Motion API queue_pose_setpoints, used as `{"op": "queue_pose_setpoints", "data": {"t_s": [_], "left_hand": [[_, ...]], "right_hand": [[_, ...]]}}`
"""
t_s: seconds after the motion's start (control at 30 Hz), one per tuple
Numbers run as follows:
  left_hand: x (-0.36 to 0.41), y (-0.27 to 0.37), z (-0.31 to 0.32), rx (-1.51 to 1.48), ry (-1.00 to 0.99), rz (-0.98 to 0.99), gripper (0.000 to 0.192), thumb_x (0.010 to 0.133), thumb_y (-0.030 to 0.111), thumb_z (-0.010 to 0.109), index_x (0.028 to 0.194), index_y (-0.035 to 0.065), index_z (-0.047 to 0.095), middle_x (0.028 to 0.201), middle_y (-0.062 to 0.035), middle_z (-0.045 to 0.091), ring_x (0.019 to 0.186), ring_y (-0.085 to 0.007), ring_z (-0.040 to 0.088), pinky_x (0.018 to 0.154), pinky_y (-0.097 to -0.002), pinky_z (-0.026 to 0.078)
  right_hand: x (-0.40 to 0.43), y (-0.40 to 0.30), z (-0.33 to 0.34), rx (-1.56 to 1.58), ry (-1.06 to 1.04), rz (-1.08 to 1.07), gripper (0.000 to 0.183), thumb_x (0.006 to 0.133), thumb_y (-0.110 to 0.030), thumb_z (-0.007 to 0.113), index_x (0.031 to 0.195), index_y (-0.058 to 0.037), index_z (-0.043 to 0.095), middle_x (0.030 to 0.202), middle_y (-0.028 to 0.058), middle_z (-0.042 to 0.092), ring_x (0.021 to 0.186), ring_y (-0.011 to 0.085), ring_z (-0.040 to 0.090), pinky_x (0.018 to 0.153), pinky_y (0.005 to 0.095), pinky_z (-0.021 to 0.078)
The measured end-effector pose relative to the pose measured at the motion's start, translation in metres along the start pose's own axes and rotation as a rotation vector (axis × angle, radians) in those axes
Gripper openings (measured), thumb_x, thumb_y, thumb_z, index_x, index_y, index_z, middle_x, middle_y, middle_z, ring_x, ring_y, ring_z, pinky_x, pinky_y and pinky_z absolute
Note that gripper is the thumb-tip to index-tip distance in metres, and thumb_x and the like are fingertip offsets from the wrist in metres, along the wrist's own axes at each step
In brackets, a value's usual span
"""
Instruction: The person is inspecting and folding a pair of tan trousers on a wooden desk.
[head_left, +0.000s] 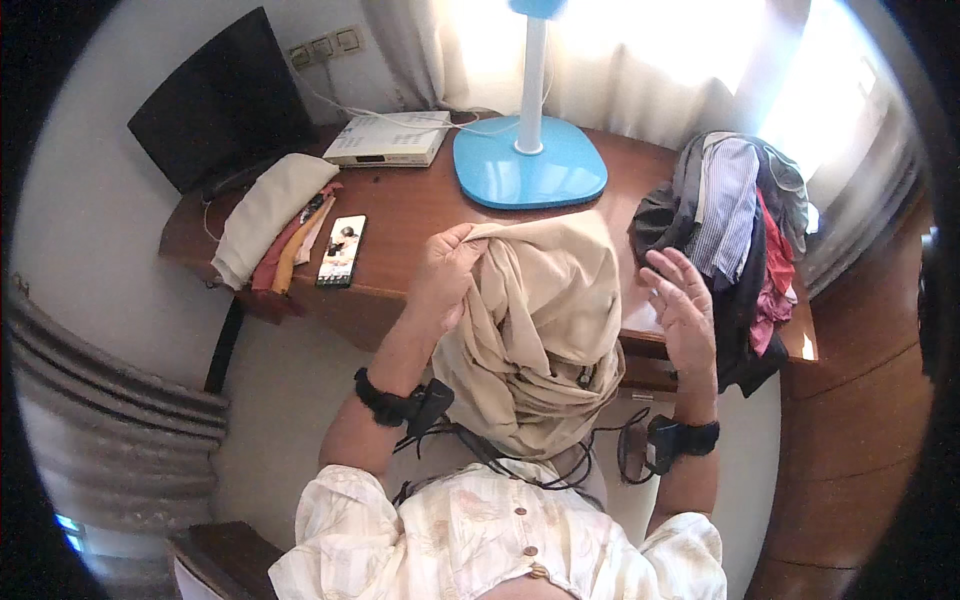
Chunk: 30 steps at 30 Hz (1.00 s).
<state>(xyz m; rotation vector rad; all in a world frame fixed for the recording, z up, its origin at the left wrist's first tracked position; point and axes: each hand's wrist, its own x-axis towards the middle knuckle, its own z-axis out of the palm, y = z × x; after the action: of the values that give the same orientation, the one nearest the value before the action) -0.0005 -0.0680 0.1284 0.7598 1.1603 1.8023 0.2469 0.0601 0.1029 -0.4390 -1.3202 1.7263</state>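
Note:
A bunched beige cloth garment (547, 300) hangs in front of my chest, over the near edge of the wooden desk. My left hand (452, 274) pinches its upper left corner between thumb and fingers. To the right of the cloth, my right hand (679, 300) is raised with its fingers apart and nothing in them. Folds hide most of the garment's shape, and a small dark piece (585, 376) shows low on its right side. Each wrist wears a black strap with a device, and dark cables run below the cloth.
A heap of mixed clothes (724, 210) lies on the right end of the desk (405, 217). On the left are folded cloths (274, 210), a smartphone (342, 251), a monitor (225, 105) and a white box device (390, 140). A blue stand base (529, 169) stands behind the garment.

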Motion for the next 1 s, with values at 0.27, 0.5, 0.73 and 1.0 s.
{"op": "queue_pose_setpoints", "data": {"t_s": [0.27, 0.5, 0.73, 1.0], "left_hand": [[-0.005, 0.004, 0.006, -0.109, -0.004, -0.021, 0.016, 0.087, 0.006, 0.044, 0.094, -0.0022, 0.056, 0.085, -0.0051, 0.059, 0.076, -0.0093, 0.055, 0.069, -0.0215, 0.045], [-0.011, 0.016, -0.003, -0.038, -0.126, 0.138, 0.017, 0.088, 0.008, 0.044, 0.099, 0.0003, 0.054, 0.091, -0.0059, 0.059, 0.08, -0.0123, 0.057, 0.072, -0.025, 0.048], [0.0, 0.017, -0.027, 0.312, 0.082, 0.216, 0.027, 0.087, 0.024, 0.051, 0.098, -0.0004, 0.056, 0.085, -0.0035, 0.059, 0.078, -0.0092, 0.054, 0.073, -0.0243, 0.046], [-0.016, -0.005, 0.006, 1.107, 0.134, 0.905, 0.037, 0.077, 0.022, 0.061, 0.105, -0.0005, 0.051, 0.095, -0.0118, 0.051, 0.083, -0.025, 0.052, 0.073, -0.0321, 0.045]], "right_hand": [[-0.022, 0.048, 0.051, -0.783, -0.586, 0.271, 0.027, 0.081, -0.021, 0.057, 0.092, 0.0039, 0.058, 0.082, 0.0102, 0.062, 0.077, 0.0193, 0.058, 0.068, 0.0287, 0.0443], [-0.029, 0.059, 0.068, -0.834, -0.354, 0.273, 0.024, 0.08, -0.01, 0.055, 0.101, 0.0007, 0.058, 0.089, 0.0096, 0.061, 0.079, 0.019, 0.054, 0.073, 0.0302, 0.0433], [-0.008, -0.017, 0.056, 0.464, -0.091, 0.064, 0.021, 0.086, -0.009, 0.05, 0.103, 0.0015, 0.054, 0.098, 0.0096, 0.06, 0.084, 0.0154, 0.059, 0.071, 0.0284, 0.0508], [0.006, -0.017, 0.055, 0.191, -0.138, 0.25, 0.018, 0.086, -0.009, 0.049, 0.097, 0.0029, 0.057, 0.088, 0.0081, 0.061, 0.072, 0.0112, 0.059, 0.06, 0.0219, 0.0494]]}}
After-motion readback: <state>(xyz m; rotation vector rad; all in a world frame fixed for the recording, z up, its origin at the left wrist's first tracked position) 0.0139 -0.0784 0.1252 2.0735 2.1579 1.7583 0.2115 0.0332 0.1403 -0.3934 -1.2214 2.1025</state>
